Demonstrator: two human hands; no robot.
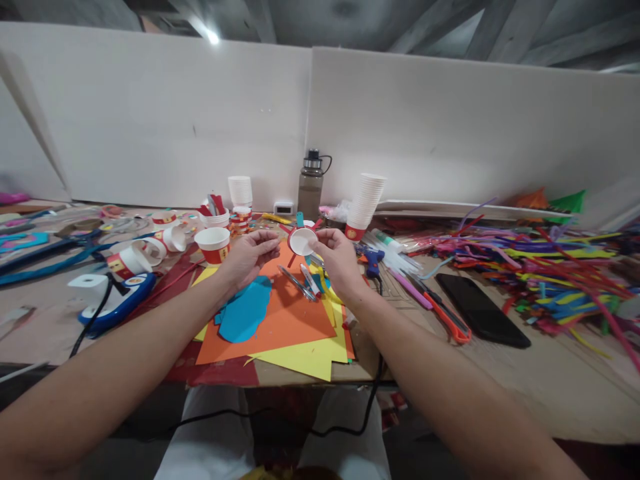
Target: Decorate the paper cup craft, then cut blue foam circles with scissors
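Between my hands is a small round paper cup piece [303, 242], white inside with a red rim and narrow strips sticking out from it. My right hand [337, 257] pinches its right edge between thumb and fingers. Just left of it, my left hand [255, 255] is closed with fingertips pressed together; whatever is in them, if anything, is too small to make out. Below lie orange paper [295, 327], a blue paper cutout [246, 310], a marker pen [311, 280] and yellow paper [300, 360].
A paper cup [213, 245] stands left, near cut cups [127, 260] and a blue power strip [120, 303]. Behind are a bottle [311, 187] and a cup stack [367, 200]. Rightward lie a glue gun [373, 260], a utility knife [450, 320], a phone [483, 310] and pipe cleaners [545, 267].
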